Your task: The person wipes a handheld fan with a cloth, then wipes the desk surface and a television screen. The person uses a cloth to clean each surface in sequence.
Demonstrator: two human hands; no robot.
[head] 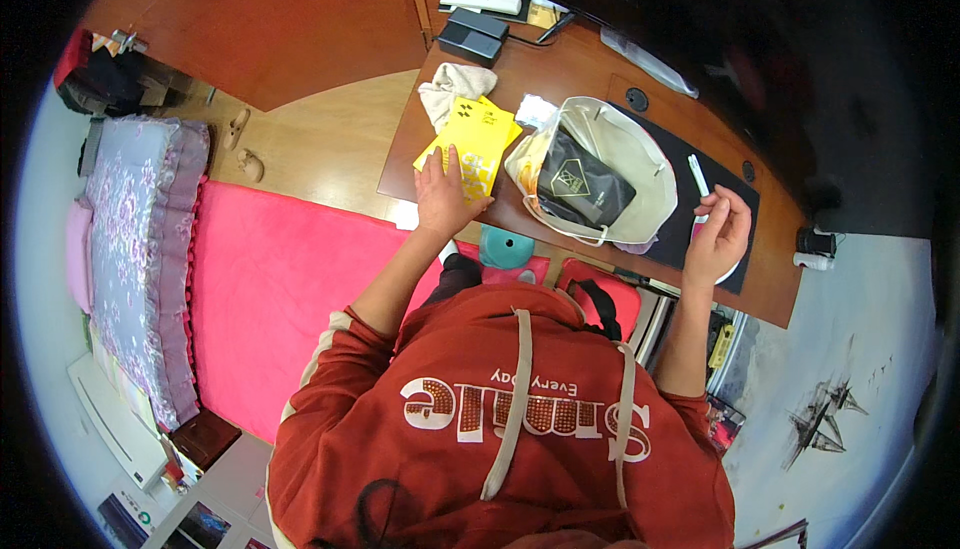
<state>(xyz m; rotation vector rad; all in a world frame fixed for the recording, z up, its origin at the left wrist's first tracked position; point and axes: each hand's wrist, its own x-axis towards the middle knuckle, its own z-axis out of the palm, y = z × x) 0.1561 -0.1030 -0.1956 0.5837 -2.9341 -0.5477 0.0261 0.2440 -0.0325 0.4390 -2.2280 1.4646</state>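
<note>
My left hand [442, 193] rests with fingers spread on a small pile of yellow booklets [480, 133] that bear writing, at the desk's left front edge. To their right stands a cream cloth tote bag [649, 166], its mouth wide and its drawstring hanging over the front. A black package [589, 183] with a gold emblem lies inside it. My right hand [720, 238] is raised over the dark desk mat [679, 249], fingers curled and thumb near the index finger. Close to its fingertips is a slim white pen-like object [697, 174]; whether they grip it is unclear.
A beige cloth [457, 88] lies behind the booklets, with a dark grey device [472, 37] farther back. Along the rear of the wooden desk [551, 73] stands a large black monitor [675, 24]. A red stool [626, 301] and a teal round object [506, 247] are below the front edge.
</note>
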